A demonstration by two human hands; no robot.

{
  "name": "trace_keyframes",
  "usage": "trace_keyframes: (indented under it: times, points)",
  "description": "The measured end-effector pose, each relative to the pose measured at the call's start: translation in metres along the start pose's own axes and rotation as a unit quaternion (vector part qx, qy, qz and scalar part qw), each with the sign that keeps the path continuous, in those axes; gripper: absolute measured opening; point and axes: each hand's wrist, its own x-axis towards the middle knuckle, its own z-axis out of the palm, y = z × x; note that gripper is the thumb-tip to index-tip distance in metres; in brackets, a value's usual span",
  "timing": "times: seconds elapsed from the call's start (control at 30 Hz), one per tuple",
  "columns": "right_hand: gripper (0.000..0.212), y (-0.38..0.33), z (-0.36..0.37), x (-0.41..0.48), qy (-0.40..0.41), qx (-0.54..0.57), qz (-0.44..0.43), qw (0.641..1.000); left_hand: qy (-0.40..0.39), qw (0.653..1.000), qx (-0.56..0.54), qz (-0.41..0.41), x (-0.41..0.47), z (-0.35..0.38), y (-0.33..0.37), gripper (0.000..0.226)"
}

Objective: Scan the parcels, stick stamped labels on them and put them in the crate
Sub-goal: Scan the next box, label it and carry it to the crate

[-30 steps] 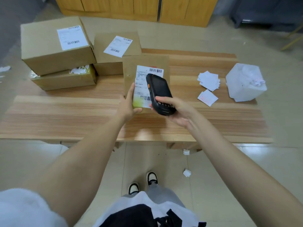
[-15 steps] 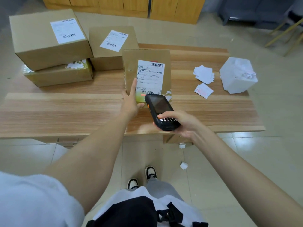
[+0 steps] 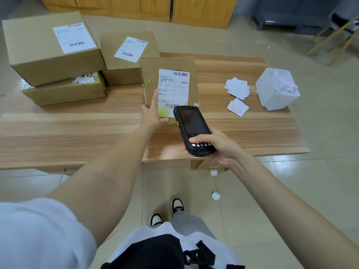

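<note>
Wood-grain counter (image 3: 77,136) runs across the view, over a pale tiled floor (image 3: 291,181). Near its middle a brown parcel (image 3: 150,74) stands upright on its lower edge, its broad face turned toward the person. A white shipping label (image 3: 173,90) with barcodes at top and bottom covers much of that face.

The left hand (image 3: 153,117) grips the parcel at its lower left corner. One of its fingers (image 3: 154,98) lies straight up the edge of the label, and the thumb presses the front near the label's bottom. The right hand (image 3: 219,146) holds a black handheld scanner (image 3: 192,129), fingers curled round its lower body and thumb laid across the keypad. The scanner's top end points at the label's lower barcode, just in front of it; its screen is dark.

Right of the parcel lie a loose pile of white slips (image 3: 238,88) and, nearer, a single slip with a red stamp (image 3: 237,107). Further right stands a white plastic tub (image 3: 275,90) with crumpled paper in it.

At far left a large box (image 3: 38,55) sits on a flatter box (image 3: 66,92), and a third box (image 3: 116,47) is beside them; the large and third boxes carry labels. Two paper scraps (image 3: 215,195) lie on the floor near the person's shoes (image 3: 176,205). Wooden cabinets (image 3: 136,6) line the far wall.
</note>
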Motion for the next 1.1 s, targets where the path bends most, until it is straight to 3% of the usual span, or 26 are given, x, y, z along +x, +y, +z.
trace_keyframes:
  times: [0.13, 0.43, 0.57, 0.77, 0.93, 1.1]
  points:
    - [0.021, 0.0, -0.004, 0.006, 0.008, 0.049, 0.015, 0.999, -0.011, 1.0, -0.009, -0.005, 0.006, -0.003, 0.001, 0.102]
    - [0.067, 0.021, -0.074, 0.057, 0.225, 0.085, 0.029, 0.97, -0.049, 0.998, 0.021, -0.028, 0.029, -0.015, 0.006, 0.106]
    - [0.068, 0.04, -0.107, 0.08, 0.28, 0.011, 0.047, 0.959, -0.073, 0.995, 0.058, -0.032, 0.044, -0.023, 0.012, 0.108]
    - [0.077, 0.068, -0.138, 0.107, 0.274, -0.062, 0.064, 0.958, -0.107, 0.99, 0.078, -0.051, 0.056, -0.035, 0.02, 0.104]
    - [0.091, 0.082, -0.157, 0.119, 0.263, -0.129, 0.046, 0.955, -0.141, 0.985, 0.025, -0.096, 0.066, -0.04, 0.024, 0.099]
    - [0.084, 0.087, -0.173, 0.119, 0.235, -0.213, 0.044, 0.947, -0.155, 0.98, 0.036, -0.118, 0.074, -0.044, 0.028, 0.099]
